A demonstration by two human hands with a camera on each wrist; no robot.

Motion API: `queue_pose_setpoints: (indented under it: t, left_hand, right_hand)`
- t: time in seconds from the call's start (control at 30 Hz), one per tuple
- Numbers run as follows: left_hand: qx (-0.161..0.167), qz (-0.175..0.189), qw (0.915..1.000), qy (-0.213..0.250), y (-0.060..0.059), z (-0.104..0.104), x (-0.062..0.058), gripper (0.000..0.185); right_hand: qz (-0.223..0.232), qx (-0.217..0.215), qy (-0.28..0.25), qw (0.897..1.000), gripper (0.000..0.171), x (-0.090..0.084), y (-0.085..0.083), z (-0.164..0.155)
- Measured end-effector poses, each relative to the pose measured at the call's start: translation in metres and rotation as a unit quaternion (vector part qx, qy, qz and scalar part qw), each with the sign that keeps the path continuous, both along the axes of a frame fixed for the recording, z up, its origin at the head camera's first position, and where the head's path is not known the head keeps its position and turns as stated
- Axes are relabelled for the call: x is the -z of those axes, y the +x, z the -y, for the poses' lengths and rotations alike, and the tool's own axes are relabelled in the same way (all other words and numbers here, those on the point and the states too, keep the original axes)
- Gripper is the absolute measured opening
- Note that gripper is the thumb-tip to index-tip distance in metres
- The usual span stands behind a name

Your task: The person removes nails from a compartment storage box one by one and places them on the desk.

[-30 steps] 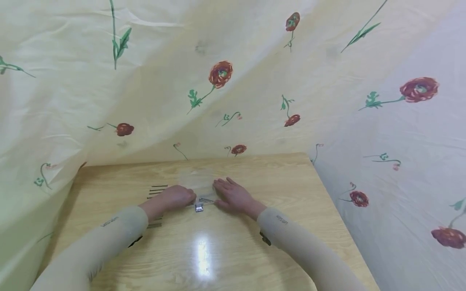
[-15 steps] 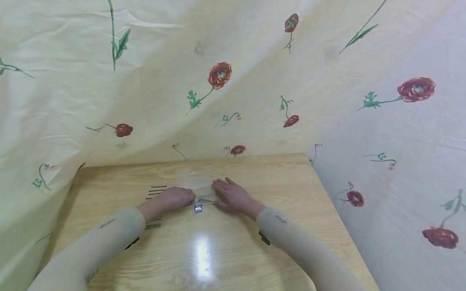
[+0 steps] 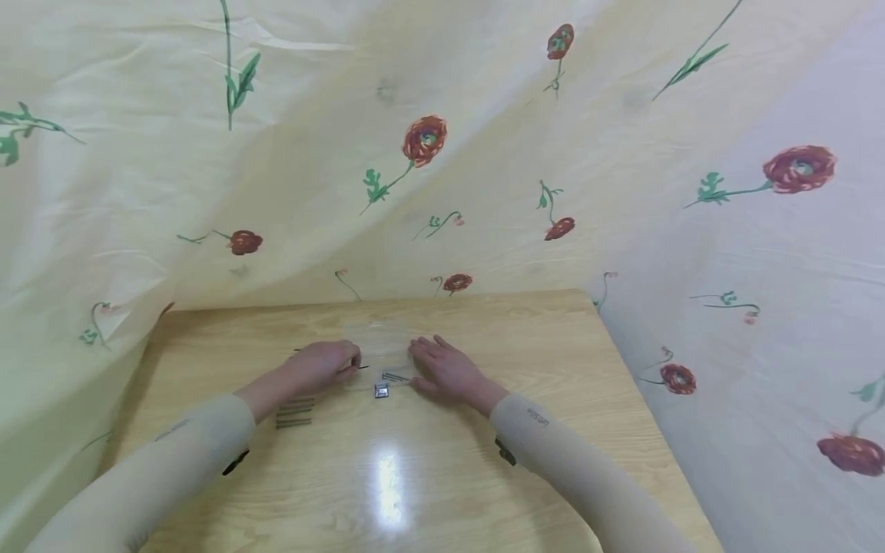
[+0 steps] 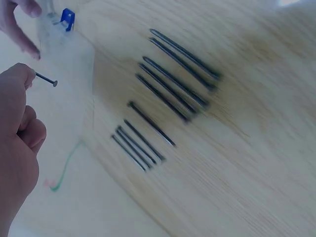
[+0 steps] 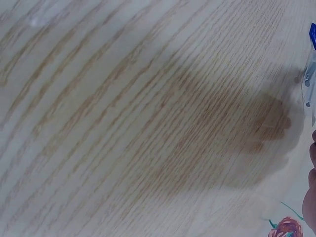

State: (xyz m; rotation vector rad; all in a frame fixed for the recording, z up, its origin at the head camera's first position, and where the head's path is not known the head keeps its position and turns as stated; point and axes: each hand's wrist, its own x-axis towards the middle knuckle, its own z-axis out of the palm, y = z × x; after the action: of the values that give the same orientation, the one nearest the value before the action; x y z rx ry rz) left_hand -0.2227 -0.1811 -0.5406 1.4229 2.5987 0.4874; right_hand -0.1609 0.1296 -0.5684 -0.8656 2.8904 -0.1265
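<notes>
A person's left hand point(image 3: 325, 367) pinches a single dark nail point(image 4: 46, 79) by its shank, head outward, just left of a clear plastic bag point(image 3: 376, 346) lying flat on the wooden worktop point(image 3: 484, 461). The right hand point(image 3: 445, 370), grip wide with fingers straight, presses the bag's near edge, apparently to steady it. Farther left of the bag, the loose nails point(image 4: 168, 98) lie in neat parallel rows, seemingly laid out for easy picking. The left wrist view shows that sorting and the pinch clearly, plus the bag's blue slider point(image 4: 66, 19); the head view shows both hands flanking the bag, a small metal clip point(image 3: 380, 391) just before it, and flowered sheeting point(image 3: 484, 153) behind.
</notes>
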Motion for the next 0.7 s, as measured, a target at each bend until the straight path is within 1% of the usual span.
queue_pose_setpoints:
  t: [0.07,0.17,0.27,0.4,0.57,0.7]
  left_hand:
    - [-0.009,-0.001,1.0,-0.004,0.003,0.012,-0.003,0.004]
    - [-0.019,0.001,0.9998,-0.009,0.009,0.033,-0.002,0.003]
    - [-0.018,-0.002,0.9998,-0.007,0.02,0.052,0.004,0.008]
    - [-0.022,0.01,0.9997,-0.005,0.039,0.072,0.014,0.012]
    - [-0.042,0.013,0.999,0.0,0.062,0.088,0.026,0.012]
    - [-0.047,0.017,0.9987,0.008,0.078,0.097,0.033,0.013]
  right_hand:
    - [-0.001,0.0,-0.002,1.0,0.069,0.001,0.0,-0.001]
    - [-0.004,-0.001,-0.005,1.0,0.069,0.002,-0.001,-0.003]
    - [-0.006,-0.005,-0.01,1.0,0.069,0.004,-0.002,-0.004]
    - [-0.004,-0.009,-0.018,1.0,0.069,0.007,-0.004,-0.005]
    - [0.0,-0.008,-0.028,1.0,0.069,0.006,-0.004,-0.004]
    - [0.003,-0.01,-0.036,0.999,0.069,0.005,-0.004,-0.003]
